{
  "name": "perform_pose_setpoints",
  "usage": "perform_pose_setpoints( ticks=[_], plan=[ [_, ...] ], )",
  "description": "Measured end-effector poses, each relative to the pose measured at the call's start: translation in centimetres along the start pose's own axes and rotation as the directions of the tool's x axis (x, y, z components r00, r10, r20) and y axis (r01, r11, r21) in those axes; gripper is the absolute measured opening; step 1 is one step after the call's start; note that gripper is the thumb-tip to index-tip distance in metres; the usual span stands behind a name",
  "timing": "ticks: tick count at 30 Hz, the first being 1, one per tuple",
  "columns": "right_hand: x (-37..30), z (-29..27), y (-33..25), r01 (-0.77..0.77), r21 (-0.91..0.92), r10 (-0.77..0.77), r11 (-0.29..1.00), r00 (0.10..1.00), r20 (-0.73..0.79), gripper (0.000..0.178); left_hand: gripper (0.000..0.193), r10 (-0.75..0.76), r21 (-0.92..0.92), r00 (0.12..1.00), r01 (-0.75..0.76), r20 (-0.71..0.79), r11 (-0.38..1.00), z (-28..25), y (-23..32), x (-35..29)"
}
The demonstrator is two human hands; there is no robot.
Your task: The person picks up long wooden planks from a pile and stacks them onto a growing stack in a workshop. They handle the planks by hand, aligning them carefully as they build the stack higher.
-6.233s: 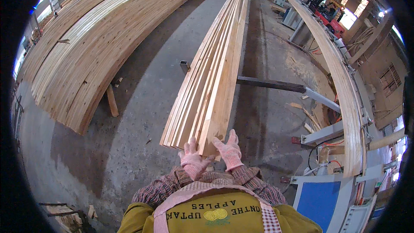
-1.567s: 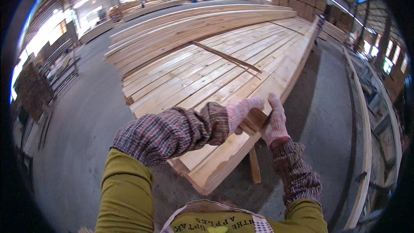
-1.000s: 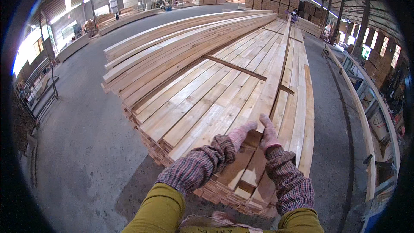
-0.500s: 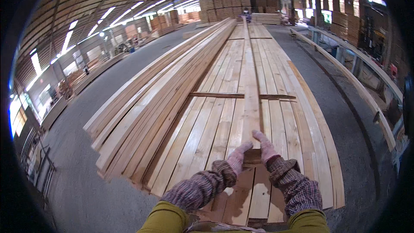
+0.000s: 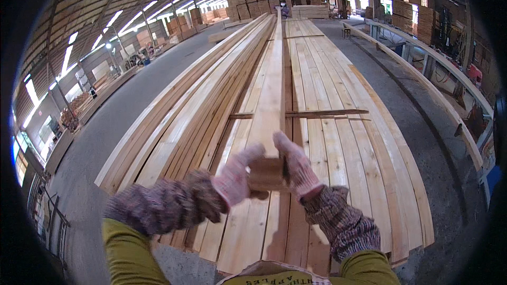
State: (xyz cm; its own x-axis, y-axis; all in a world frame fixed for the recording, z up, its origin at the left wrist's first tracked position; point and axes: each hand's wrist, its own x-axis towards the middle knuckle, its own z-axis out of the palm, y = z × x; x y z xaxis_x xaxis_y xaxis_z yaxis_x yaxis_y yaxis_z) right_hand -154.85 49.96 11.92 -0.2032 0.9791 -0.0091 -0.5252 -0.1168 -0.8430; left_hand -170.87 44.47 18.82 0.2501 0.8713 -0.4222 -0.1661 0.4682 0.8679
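A long pale plank (image 5: 272, 89) runs straight away from both hands, its long axis pointing out ahead toward the far end of the hall, and its near end sits clamped between them. The left hand (image 5: 236, 177) in a pinkish knit glove presses against the left face of that end, fingers wrapped forward along the wood; the right hand (image 5: 297, 166), gloved the same, closes on the right face, fingers curled over the top edge. Neither hand is nearer: they meet the plank end at about the same reach, palms facing each other with the wood squeezed between. Both forearms come up from the lower edge in patterned knit sleeves, elbows bent and drawn inward so the wrists converge. The held end looks raised a little above the stack of boards (image 5: 338, 142) that spreads beneath and beyond the hands, while farther out the plank appears to lie along the stack's top. A thin cross strip (image 5: 327, 112) lies across the boards just beyond the fingertips. To the left of the left hand a higher pile of boards (image 5: 200, 105) runs parallel
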Motion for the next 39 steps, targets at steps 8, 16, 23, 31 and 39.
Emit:
perform_pose_setpoints(
  ticks=[8,16,23,31,39],
  plan=[
    [0.8,18.7,-3.7,0.211,-0.030,-0.190,0.977,0.926,0.327,0.062,0.067,0.218,0.247,0.948,-0.160,-0.231,0.956,-7.5,14.3,-12.7],
    [-1.3,34.5,1.3,0.131,0.259,-0.249,0.957,0.827,0.504,0.076,0.097,0.483,0.608,0.773,-0.162,-0.411,0.777,-18.7,18.6,-24.2],
    [-3.5,40.6,14.5,-0.467,-0.242,0.523,0.851,0.700,0.486,0.115,0.084,0.289,0.179,0.800,-0.229,-0.526,0.957,-34.5,5.1,-28.4],
    [-5.1,41.7,18.5,-0.438,-0.078,0.430,0.895,0.806,0.407,0.079,0.087,0.351,0.404,0.685,-0.089,-0.639,0.910,-37.1,1.7,-28.8],
    [-4.4,45.4,16.2,-0.230,-0.292,0.337,0.928,0.853,0.399,0.090,0.098,0.137,0.120,0.639,-0.070,-0.757,0.990,-41.9,4.8,-30.3]
  ],
)
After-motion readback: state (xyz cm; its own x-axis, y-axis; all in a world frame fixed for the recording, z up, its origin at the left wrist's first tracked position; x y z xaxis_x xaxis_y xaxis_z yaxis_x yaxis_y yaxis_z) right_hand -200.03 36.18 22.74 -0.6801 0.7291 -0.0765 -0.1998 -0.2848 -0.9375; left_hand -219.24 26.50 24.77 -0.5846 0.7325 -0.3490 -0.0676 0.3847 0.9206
